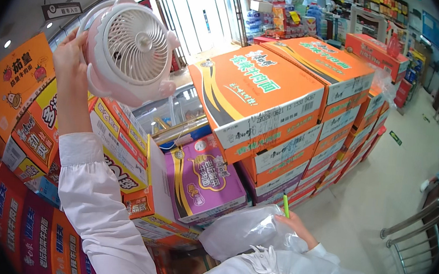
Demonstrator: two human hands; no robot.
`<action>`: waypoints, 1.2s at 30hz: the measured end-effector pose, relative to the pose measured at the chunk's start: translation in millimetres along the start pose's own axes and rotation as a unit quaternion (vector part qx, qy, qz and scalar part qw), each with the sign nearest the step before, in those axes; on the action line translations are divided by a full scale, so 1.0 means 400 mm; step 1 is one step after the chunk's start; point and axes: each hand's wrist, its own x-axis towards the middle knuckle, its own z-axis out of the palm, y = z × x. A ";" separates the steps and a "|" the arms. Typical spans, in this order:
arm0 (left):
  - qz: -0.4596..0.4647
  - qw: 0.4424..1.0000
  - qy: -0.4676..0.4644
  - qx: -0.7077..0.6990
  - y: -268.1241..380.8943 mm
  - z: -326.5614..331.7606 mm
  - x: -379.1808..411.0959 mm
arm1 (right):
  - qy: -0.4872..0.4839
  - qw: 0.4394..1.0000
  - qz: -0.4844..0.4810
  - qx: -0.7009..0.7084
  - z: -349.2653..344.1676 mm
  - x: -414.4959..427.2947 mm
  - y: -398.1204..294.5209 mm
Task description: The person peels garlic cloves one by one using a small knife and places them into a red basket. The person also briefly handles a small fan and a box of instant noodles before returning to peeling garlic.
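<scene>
Raised at the upper left, my left hand grips a small pink-and-white electric fan by its ring-shaped rear part. The round white grille faces me, and its blades look still. Low in front of my body, my right hand holds a crumpled clear plastic bag together with a bright green pen, which points upward. Some of the fingers of both hands are hidden. A purple carton of instant noodles lies just beyond the bag, below the fan.
Orange noodle cartons are stacked high ahead of me. More noodle cartons crowd the left side. Behind the fan is a glass-topped chest. Metal rails stand at the right, across the pale floor.
</scene>
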 end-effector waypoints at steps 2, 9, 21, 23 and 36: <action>-0.037 0.999 -0.010 0.028 0.048 0.030 0.040 | -0.010 1.000 -0.007 0.005 -0.002 0.002 0.003; -0.161 0.979 -0.113 0.049 -0.019 0.307 0.002 | 0.009 0.998 -0.002 0.064 -0.051 -0.033 -0.005; 0.057 0.872 -0.342 0.345 -0.091 0.497 -0.061 | 0.040 0.997 -0.031 0.056 -0.074 -0.035 0.022; 0.029 0.890 -0.370 0.266 -0.092 0.457 -0.065 | 0.026 0.998 -0.031 0.055 -0.077 -0.009 0.042; 0.079 0.988 -0.083 0.102 -0.235 0.041 -0.422 | -0.038 0.936 -0.130 -0.325 0.002 0.256 0.188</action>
